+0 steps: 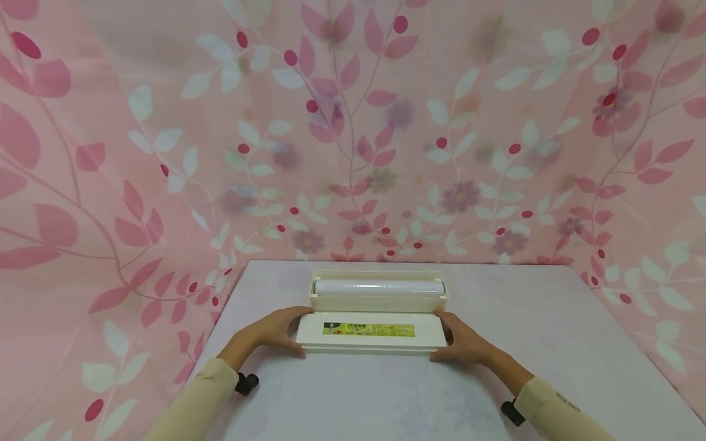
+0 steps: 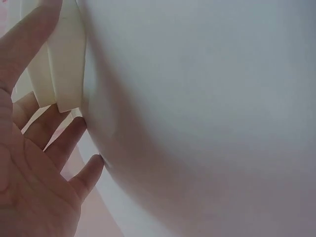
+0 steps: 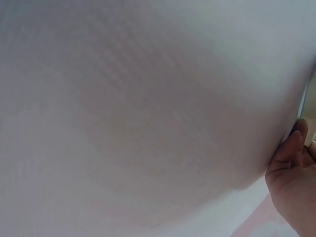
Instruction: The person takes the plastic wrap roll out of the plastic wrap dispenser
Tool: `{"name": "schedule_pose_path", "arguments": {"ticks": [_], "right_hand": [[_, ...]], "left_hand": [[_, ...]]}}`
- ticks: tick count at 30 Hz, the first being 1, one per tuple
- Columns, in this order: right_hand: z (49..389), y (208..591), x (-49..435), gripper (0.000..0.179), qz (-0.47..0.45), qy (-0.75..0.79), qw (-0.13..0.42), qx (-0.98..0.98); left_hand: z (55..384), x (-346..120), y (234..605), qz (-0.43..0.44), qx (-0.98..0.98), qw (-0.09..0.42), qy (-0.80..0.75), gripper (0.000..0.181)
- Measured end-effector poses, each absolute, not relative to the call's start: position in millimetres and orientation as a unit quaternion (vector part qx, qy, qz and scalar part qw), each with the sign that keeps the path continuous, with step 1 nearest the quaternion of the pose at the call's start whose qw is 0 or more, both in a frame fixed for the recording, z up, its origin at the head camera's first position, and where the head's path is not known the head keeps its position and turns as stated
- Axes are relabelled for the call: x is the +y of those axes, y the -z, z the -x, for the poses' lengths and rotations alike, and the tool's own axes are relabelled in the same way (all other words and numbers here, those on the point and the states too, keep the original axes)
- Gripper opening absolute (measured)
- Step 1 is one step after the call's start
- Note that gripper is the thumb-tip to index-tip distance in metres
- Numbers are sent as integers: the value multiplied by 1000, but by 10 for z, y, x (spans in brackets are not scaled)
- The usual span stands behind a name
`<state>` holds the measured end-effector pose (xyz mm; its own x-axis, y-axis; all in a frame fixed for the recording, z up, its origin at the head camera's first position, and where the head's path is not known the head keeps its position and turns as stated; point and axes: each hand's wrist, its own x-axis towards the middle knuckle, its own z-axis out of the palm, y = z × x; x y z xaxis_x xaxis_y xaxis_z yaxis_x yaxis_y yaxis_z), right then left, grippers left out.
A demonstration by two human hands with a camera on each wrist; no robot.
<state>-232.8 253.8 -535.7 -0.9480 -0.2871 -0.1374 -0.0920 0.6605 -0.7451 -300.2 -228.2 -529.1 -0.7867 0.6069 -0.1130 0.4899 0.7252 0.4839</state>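
A white lid [image 1: 309,331] with a green-and-yellow label lies flat in front of an open white plastic wrap box [image 1: 380,304]. Inside the box sits a roll of plastic wrap [image 1: 380,286]. At the lid's left end my left hand [image 1: 278,331] grips it, thumb on the near edge and fingers at the far corner. My right hand [image 1: 467,343] holds the right end the same way. In the left wrist view, the left hand [image 2: 39,173] spans the cream-white end. Only part of the right hand [image 3: 296,173] shows in the right wrist view.
A table with a pale cloth [image 1: 551,343] bears everything. Pink curtains with a leaf pattern [image 1: 353,135] hang behind and at both sides. Black wrist cameras [image 1: 247,384] are strapped below the beige sleeves [image 1: 201,392].
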Motion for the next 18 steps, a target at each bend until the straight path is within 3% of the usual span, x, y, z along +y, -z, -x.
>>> {"name": "schedule_pose_path", "arguments": {"ticks": [13, 18], "right_hand": [[2260, 5250, 2637, 114, 111, 387, 132, 906], [2196, 5141, 2729, 110, 96, 402, 153, 898]], "left_hand": [[2945, -2361, 5171, -300, 923, 123, -208, 103], [2946, -2463, 5125, -288, 927, 84, -224, 86]]}}
